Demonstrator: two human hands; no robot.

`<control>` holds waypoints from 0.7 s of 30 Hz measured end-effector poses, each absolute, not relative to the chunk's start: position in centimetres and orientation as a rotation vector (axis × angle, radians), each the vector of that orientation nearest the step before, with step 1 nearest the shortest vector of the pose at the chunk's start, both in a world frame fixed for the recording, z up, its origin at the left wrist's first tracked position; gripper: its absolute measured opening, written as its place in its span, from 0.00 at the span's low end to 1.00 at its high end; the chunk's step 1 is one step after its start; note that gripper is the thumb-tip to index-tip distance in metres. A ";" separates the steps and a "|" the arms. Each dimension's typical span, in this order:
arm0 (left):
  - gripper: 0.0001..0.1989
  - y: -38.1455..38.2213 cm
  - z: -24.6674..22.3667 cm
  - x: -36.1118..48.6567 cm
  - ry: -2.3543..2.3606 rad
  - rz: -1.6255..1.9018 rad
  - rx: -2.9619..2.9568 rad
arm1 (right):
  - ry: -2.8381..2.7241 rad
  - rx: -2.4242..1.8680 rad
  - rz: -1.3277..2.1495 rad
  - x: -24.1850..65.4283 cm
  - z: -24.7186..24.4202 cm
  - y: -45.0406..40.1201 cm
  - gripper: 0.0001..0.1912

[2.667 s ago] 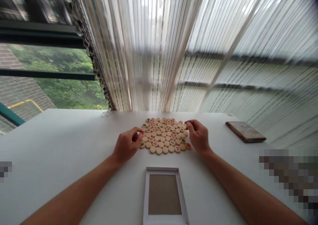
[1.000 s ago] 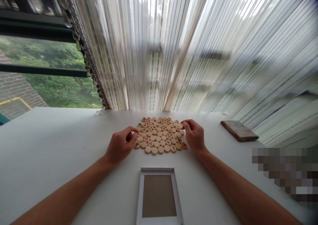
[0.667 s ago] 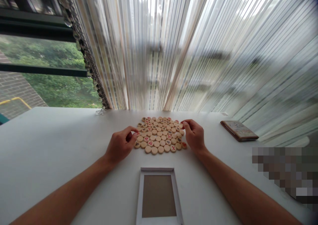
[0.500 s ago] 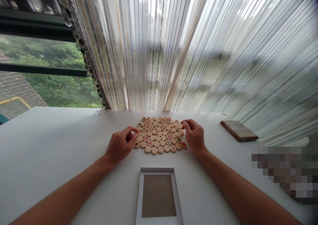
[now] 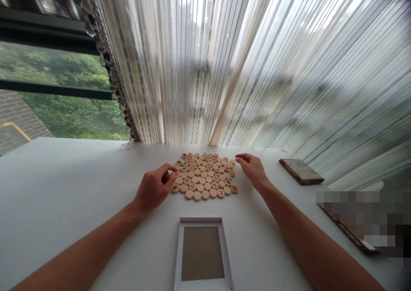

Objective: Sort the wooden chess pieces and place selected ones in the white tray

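Many round wooden pieces (image 5: 205, 174), some with red or black characters and others plain, lie flat in a packed cluster on the white table. At the cluster's left edge is my left hand (image 5: 156, 185), its index finger touching or just over a red-marked piece (image 5: 176, 175); its thumb and finger are curved with a gap between them. My right hand (image 5: 252, 169) hovers beside the upper right edge, fingers extended toward the pieces, with nothing seen in it. Nearer to me lies an open white box (image 5: 178, 254) with a brown bottom.
On the right of the white table (image 5: 80, 188) lies a brown flat box (image 5: 301, 171), with a blurred-out object (image 5: 362, 222) nearer. Sheer curtains (image 5: 192, 68) hang behind the table; a window shows at the left.
My right hand has drawn slightly away from the cluster's right edge and its fingers have straightened. My left hand stays almost in place. The view has shifted slightly.
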State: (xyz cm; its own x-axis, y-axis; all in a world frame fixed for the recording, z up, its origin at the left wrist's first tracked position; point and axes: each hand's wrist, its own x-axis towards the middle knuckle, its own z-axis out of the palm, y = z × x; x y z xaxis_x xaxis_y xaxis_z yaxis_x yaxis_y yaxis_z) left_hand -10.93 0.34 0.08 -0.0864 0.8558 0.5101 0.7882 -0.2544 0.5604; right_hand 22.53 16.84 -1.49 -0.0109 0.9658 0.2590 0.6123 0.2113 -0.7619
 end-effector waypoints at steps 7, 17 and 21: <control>0.13 0.5 0.0 -11.0 1.851 1.270 2.059 | -1.929 -1.661 0.620 22.2 -0.4 19.1 0.17; 0.12 0.6 -0.1 -11.0 1.850 1.252 2.043 | -2.082 -1.703 0.689 21.6 -0.6 20.8 0.18; 0.11 0.7 -0.2 -11.0 1.854 1.237 2.039 | -2.095 -1.667 0.730 21.7 -0.8 21.5 0.18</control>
State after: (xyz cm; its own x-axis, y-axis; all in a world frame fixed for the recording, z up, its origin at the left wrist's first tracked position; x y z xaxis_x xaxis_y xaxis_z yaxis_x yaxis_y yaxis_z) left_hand -10.98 0.69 -0.24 -0.0847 0.8749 0.4769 0.7759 -0.2423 0.5824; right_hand 21.67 21.54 -0.81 -0.2359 0.9712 -0.0347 0.7825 0.1687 -0.5994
